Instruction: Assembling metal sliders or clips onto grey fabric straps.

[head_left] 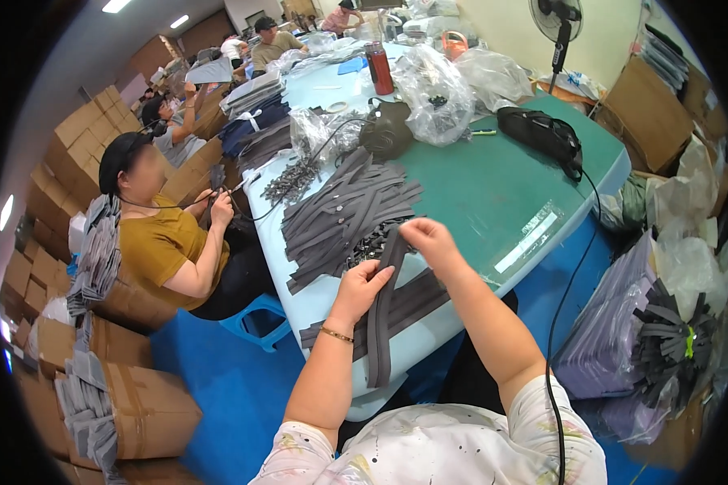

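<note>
A dark grey zipper strip [378, 339] hangs over the table's near edge, its upper end raised between my two hands. My right hand [430, 242] pinches that upper end between thumb and fingertips. Lower down and to the left, my left hand [362, 288] has its thumb and fingers closed on the same strip. Just behind my hands lies a pile of small dark metal pieces [370, 244], partly covered. A wide heap of grey zipper strips [344, 206] spreads beyond it. More strips [419, 301] lie flat along the near edge, beneath my right wrist.
A black bag [540, 136] and a clear plastic bag [437, 101] sit on the green mat [493, 190]. A red bottle [378, 69] stands farther back. At left, a co-worker [178, 234] sits by the table. A black cable [562, 323] runs down at right. Cardboard boxes [150, 404] stand lower left.
</note>
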Tool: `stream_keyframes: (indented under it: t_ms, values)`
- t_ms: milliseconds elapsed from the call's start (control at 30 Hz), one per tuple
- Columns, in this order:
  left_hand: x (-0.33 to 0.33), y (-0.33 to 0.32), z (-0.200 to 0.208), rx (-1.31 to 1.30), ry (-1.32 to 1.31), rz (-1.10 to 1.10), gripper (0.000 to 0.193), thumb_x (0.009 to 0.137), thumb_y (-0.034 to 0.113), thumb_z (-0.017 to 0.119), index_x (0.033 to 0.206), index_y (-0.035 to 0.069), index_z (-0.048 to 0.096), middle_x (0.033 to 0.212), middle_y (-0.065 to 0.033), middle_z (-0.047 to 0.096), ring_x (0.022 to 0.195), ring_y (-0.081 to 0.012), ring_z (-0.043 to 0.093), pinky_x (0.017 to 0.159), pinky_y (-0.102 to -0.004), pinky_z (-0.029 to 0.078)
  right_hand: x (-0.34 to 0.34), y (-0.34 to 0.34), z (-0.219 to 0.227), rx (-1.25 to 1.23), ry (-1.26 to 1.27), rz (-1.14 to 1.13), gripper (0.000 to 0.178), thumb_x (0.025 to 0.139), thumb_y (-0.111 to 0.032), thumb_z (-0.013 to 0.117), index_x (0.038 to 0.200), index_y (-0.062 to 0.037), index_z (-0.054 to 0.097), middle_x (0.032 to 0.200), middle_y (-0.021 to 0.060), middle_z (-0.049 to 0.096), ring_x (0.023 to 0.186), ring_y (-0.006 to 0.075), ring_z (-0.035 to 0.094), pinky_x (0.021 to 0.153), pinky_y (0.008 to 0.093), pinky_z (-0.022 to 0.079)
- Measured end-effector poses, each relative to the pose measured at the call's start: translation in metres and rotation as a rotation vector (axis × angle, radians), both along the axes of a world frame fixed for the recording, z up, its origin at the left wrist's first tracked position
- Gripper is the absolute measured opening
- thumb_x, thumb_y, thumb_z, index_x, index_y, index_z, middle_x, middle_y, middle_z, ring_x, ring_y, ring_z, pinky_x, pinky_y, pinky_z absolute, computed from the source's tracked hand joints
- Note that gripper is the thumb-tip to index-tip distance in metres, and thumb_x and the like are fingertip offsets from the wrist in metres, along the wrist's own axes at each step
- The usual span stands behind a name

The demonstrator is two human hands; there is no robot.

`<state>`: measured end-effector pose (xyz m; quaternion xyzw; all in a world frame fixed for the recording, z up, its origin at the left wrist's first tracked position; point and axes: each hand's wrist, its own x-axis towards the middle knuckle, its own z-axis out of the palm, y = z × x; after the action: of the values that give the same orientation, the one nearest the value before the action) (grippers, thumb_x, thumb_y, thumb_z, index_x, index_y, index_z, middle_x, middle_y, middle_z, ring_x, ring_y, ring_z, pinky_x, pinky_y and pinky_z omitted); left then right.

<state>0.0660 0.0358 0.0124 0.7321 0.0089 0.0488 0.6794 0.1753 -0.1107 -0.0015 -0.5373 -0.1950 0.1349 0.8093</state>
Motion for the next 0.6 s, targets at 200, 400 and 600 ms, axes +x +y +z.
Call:
stream_keyframes:
  t_ms: [200,400,600]
  values:
    - [0.005,0.005,0.042,0.379,-0.055,0.070,0.025,0.082,0.022,0.063,0.083,-0.003,0.062,0.065,-0.0017,0.057,0.060,-0.0087,0.049,0.056,-0.0247,0.041,0.059,-0.025,0.024,-0.020,0.216,-0.217,0.024,0.086,-0.029,0.060,0.092,-0.0061,0.061,0.079,-0.0020,0.057,0.065,0.0068,0.049,0.057,0.0202,0.039]
    - [0.055,0.069,0.047,0.938,-0.209,0.362,0.042,0.076,0.031,0.067,0.108,0.005,0.059,0.092,-0.0152,0.059,0.090,-0.0314,0.056,0.082,-0.0372,0.045,0.001,0.008,0.095,0.022,0.005,-0.259,0.022,0.089,-0.023,0.055,0.103,-0.0062,0.055,0.088,0.0000,0.054,0.074,0.0075,0.048,0.064,0.0227,0.040]
    - [0.037,0.080,0.061,0.948,-0.196,0.322,0.048,0.077,0.024,0.068,0.118,0.004,0.052,0.106,-0.0150,0.055,0.101,-0.0279,0.054,0.087,-0.0358,0.043,-0.122,-0.068,0.187,0.571,-0.810,0.334,0.014,0.082,-0.014,0.058,0.072,-0.0055,0.054,0.074,0.0024,0.059,0.067,0.0157,0.054,0.061,0.0273,0.042]
